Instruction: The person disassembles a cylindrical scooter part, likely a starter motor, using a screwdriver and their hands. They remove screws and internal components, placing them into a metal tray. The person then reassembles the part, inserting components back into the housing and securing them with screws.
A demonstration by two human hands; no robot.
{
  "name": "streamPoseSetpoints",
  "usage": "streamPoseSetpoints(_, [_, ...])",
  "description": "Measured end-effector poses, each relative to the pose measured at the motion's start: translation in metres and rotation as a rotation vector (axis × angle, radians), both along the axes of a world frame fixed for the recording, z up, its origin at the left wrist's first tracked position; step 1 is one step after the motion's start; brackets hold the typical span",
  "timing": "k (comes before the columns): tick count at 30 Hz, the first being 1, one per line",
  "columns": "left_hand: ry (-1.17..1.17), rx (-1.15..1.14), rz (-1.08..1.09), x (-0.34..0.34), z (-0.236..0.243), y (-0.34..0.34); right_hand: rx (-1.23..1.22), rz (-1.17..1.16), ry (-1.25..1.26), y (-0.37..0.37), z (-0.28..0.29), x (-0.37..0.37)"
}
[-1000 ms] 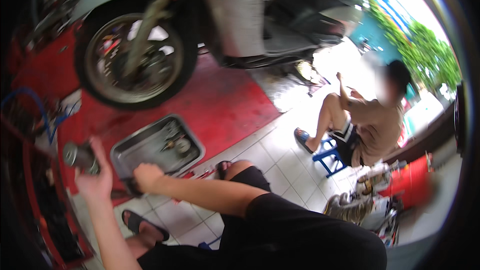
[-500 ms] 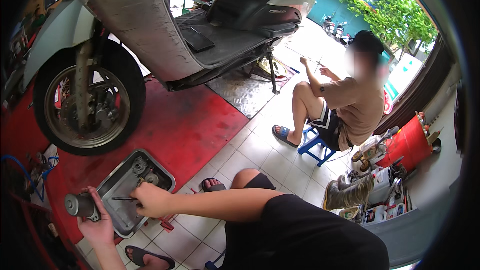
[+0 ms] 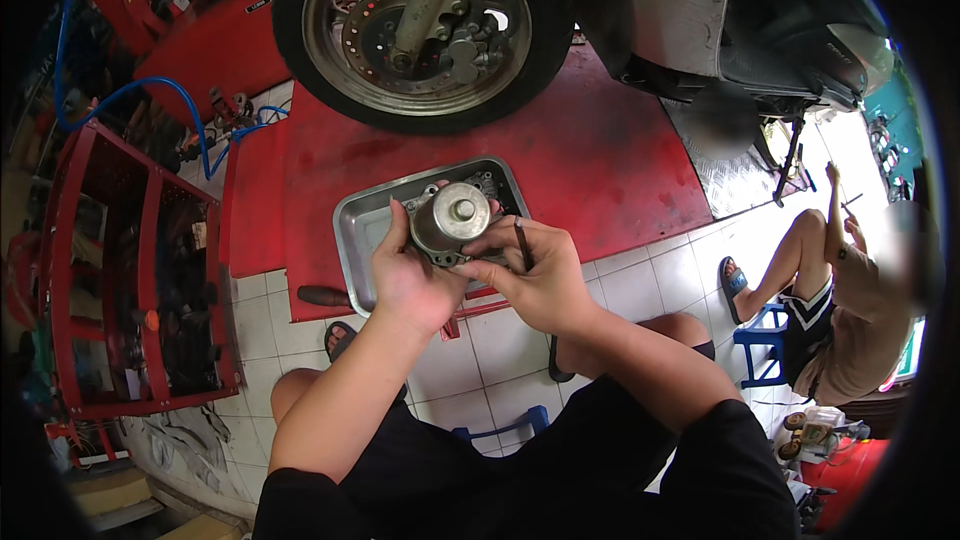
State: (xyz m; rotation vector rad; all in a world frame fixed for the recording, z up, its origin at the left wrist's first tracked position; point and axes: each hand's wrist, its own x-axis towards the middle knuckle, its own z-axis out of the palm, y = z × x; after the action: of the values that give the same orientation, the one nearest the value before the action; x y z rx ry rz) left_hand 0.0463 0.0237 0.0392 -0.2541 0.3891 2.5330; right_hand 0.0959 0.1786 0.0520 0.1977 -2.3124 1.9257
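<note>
A grey metal cylindrical motor (image 3: 450, 220) with a round nub on its end is held over the metal tray. My left hand (image 3: 415, 285) cradles it from the left and below, thumb along its side. My right hand (image 3: 543, 275) closes around a thin black tool (image 3: 523, 243), too hidden to name exactly, while its thumb and fingers also touch the motor's right side. Beneath is the rectangular metal tray (image 3: 352, 250), where metal parts (image 3: 488, 183) show behind the motor. My hands cover part of the tray.
A scooter's front wheel (image 3: 305, 70) stands on the red platform (image 3: 600, 165). A dark handle (image 3: 322, 296) pokes out beside the tray. At left are a red rack (image 3: 150, 290) and a blue hose (image 3: 160, 80). Another person sits at right on a blue stool (image 3: 760, 350).
My view has swung left. My right hand, over the tray with the tool before, is now at the motor. The motor has come from the tray's left side to above it.
</note>
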Motion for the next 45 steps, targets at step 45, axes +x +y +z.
streamPoseSetpoints(45, [0.142, 0.049, 0.199, 0.006, -0.014, -0.003, -0.52, -0.205, -0.32, -0.058, -0.016, 0.017])
